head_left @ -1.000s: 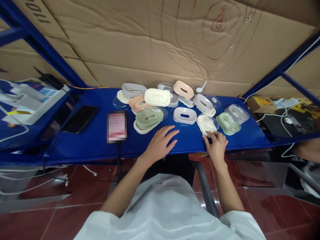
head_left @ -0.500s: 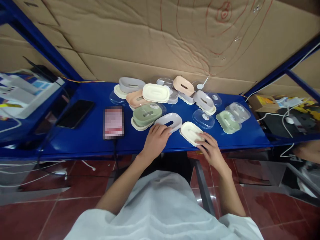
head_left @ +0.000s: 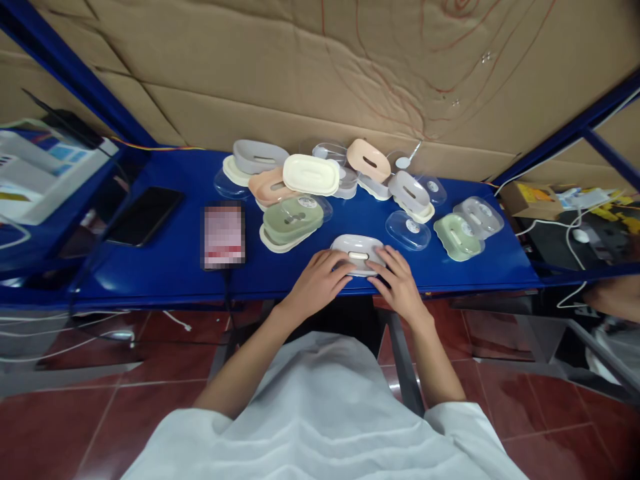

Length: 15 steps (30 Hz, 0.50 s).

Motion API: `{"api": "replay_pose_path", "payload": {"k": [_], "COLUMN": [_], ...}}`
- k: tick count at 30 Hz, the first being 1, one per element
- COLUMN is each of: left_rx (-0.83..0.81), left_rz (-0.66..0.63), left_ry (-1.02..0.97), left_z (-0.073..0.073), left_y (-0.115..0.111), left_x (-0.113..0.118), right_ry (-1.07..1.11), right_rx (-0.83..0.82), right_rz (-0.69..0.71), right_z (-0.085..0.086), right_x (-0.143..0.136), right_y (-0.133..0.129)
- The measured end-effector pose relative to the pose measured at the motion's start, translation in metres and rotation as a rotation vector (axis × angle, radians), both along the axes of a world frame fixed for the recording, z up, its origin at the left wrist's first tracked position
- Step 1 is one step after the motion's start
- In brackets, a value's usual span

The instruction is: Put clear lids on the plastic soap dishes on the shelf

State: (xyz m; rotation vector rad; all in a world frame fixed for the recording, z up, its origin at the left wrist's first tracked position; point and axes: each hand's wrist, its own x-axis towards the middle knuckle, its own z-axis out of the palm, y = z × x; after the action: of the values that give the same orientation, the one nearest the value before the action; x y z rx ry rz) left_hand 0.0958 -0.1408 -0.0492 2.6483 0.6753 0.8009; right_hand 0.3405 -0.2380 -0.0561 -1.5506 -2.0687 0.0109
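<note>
Near the front edge of the table, a pale grey soap dish point(head_left: 367, 247) with a slot in its floor sits between my hands. Through the slot a cream strip shows, so a cream piece lies under it, mostly hidden. My left hand point(head_left: 320, 280) grips the dish at its left front side, thumb and fingers curled to the rim. On the right front side my right hand point(head_left: 400, 280) holds it the same way. Just behind and left, a green soap dish point(head_left: 293, 220) rests tilted on a cream base. A clear lid point(head_left: 409, 231) lies to the right.
Behind, several soap dish parts are heaped, among them a cream base point(head_left: 311, 175) and a peach dish point(head_left: 369, 161). A green dish with clear lids point(head_left: 459, 237) lies right. A blurred-out device point(head_left: 223, 237) and a black phone point(head_left: 146, 216) lie left. Cardboard point(head_left: 260, 73) backs the table.
The grey dish has moved right onto the cream base, which was beside it and has shifted left. My right hand has come in leftward, and both hands now meet at the dish.
</note>
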Motion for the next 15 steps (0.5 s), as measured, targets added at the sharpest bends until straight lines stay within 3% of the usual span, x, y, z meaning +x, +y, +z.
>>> {"api": "replay_pose_path", "payload": {"k": [3, 5, 9, 11, 15], "left_rx": [-0.003, -0.019, -0.119, -0.192, -0.273], "left_rz": [-0.006, 0.018, 0.085, 0.075, 0.079], "left_ry": [0.020, -0.009, -0.103, -0.134, -0.155], "left_z": [-0.005, -0.007, -0.008, -0.008, -0.004], "left_y": [-0.003, -0.005, -0.007, -0.006, -0.005], "left_x": [-0.006, -0.010, -0.021, -0.027, -0.036], "right_ry": [-0.012, -0.034, -0.078, -0.084, -0.028], "right_rx": [-0.030, -0.029, 0.036, 0.038, 0.058], "right_rz": [0.059, 0.016, -0.378, -0.497, -0.434], "right_z": [0.001, 0.002, 0.002, 0.000, -0.001], "right_x": [0.003, 0.012, 0.048, 0.062, 0.063], "right_y": [0.001, 0.004, 0.016, 0.021, 0.021]}}
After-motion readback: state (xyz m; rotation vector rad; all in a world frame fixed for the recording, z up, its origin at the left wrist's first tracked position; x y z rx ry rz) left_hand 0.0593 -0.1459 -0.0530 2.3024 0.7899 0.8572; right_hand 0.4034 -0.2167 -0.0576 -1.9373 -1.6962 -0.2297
